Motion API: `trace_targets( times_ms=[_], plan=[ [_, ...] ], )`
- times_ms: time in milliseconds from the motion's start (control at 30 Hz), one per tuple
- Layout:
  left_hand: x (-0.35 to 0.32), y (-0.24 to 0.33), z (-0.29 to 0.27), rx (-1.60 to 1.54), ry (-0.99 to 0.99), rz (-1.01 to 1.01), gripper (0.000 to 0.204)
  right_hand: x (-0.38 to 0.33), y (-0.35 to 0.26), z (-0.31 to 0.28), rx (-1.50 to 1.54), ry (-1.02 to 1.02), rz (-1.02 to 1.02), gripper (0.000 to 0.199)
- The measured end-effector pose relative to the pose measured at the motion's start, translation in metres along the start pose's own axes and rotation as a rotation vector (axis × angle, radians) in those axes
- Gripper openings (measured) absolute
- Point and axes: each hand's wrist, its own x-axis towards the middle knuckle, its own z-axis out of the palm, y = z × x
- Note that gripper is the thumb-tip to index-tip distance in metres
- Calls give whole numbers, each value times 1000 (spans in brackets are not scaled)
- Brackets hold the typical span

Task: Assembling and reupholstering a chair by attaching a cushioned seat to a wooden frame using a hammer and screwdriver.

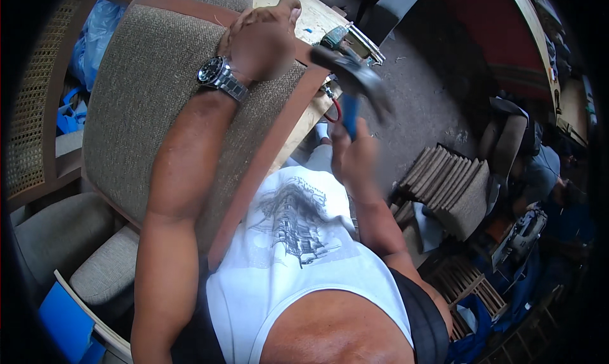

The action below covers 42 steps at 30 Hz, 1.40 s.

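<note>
An upholstered chair piece (149, 66) with grey-brown woven fabric and a brown wooden frame (269, 164) lies in front of me. My left hand (260, 43), with a metal watch at the wrist, rests on its far corner, fingers bent over the wooden rail. Whether a small thing sits between the thumb and fingers is hidden. In my right hand (358, 161) is a claw hammer (350, 113), gripped by its blue handle. Its dark metal head is raised beside the frame's right corner and smeared by motion.
Under the frame is a pale worktable (314, 8) with tools on it and a red hose (335, 107) at its edge. Stacked cushioned panels (444, 186) stand at right, near another person (542, 173). Cane-backed furniture (38, 91) and grey cushions (104, 265) crowd the left.
</note>
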Motion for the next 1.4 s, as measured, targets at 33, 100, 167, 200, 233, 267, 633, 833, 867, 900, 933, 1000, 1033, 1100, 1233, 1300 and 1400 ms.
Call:
trace_targets(
  times_ms=[33, 100, 167, 200, 233, 267, 633, 833, 867, 900, 933, 1000, 1033, 1100, 1233, 1300, 1400],
  plan=[
    [-1, 0, -1, -10, -22, -26, 27, -5, -8, -4, 60, 51, -66, 18],
    [-1, -2, 2, -13, 1, -2, 27, -12, -18, 0, 510, 253, -171, 13],
    [1, -4, 5, -16, 26, 25, 27, -17, 12, -2, 786, 52, -185, 15],
    [4, -2, 6, 1, 15, 25, 27, -16, 25, 10, 321, 26, -84, 17],
    [2, -1, 7, 19, 4, 19, 26, -12, 28, 22, -141, -9, 22, 19],
    [-2, 2, 7, 18, -4, 23, 26, -11, 24, 22, -116, 28, 95, 17],
    [7, -5, 6, 19, 17, -16, 25, 3, 16, 30, -101, 54, 73, 16],
    [-2, 5, 4, -30, 9, -32, 24, -18, -13, 14, 570, 256, -266, 13],
    [0, 4, 5, -30, 9, -26, 24, -16, 4, 21, 195, 128, -77, 13],
    [3, 1, 7, -50, 18, -22, 25, -7, 12, 27, -180, -3, 114, 14],
    [6, -2, 10, -71, 25, -17, 25, -3, 16, 28, -96, 14, 178, 15],
    [17, -7, 16, -41, 16, -13, 26, 2, 7, 21, -71, 37, 127, 17],
    [11, -4, 15, -14, -2, -26, 27, -6, -5, 13, -46, 44, 86, 20],
    [2, -2, 10, -45, -24, -25, 31, -28, -19, -8, -85, 74, 43, 18],
    [12, -6, -3, -196, -73, -39, 40, -61, -17, -48, 42, 280, 75, 20],
    [26, -51, -6, -698, -179, -29, 51, -77, -20, -54, 116, 241, 111, 22],
    [-9, -59, -75, -1370, 107, -198, 50, -97, 3, -54, 191, 220, 216, 24]
  ],
)
